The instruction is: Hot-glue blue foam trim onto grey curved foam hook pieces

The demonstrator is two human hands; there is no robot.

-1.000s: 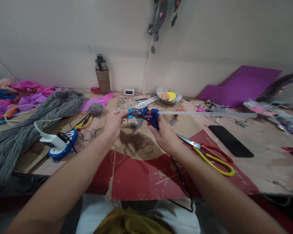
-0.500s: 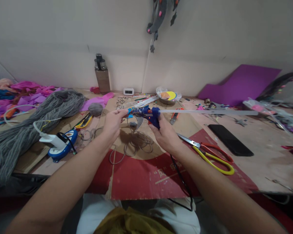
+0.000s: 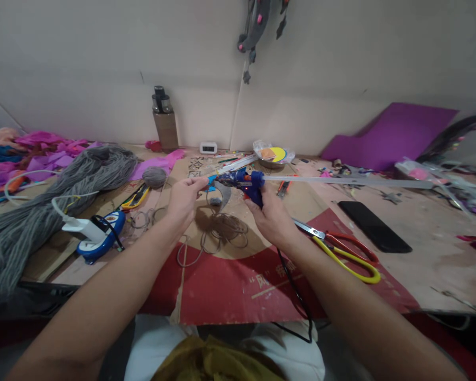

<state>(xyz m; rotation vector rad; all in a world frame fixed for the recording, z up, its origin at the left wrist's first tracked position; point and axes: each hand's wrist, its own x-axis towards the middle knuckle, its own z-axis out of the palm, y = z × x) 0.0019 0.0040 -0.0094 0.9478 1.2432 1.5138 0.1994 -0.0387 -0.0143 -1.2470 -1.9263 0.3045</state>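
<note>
A blue hot glue gun (image 3: pixel 244 181) is gripped in my right hand (image 3: pixel 272 214), its nozzle pointing left. A long translucent glue stick (image 3: pixel 341 181) sticks out of its back to the right. My left hand (image 3: pixel 188 198) is closed in a pinch right at the nozzle; what the fingertips hold is too small to make out. Bright blue bits (image 3: pixel 211 185) show beside those fingertips. A grey curved, pointed piece (image 3: pixel 224 197) shows just below the nozzle. Beneath the hands, loose grey cord (image 3: pixel 228 230) lies in coils on the cardboard (image 3: pixel 222 286).
Red-and-yellow scissors (image 3: pixel 341 248) and a black phone (image 3: pixel 375 226) lie to the right. On the left are a grey yarn hank (image 3: pixel 79 190), a blue power socket (image 3: pixel 103 238) and a yellow-handled cutter (image 3: pixel 137 197). Behind stands a bowl (image 3: pixel 272 163). A black cable (image 3: pixel 291 286) hangs over the front edge.
My right hand and the glue gun have shifted slightly to the right, with the glue stick. My left hand keeps nearly the same place and stays pinched.
</note>
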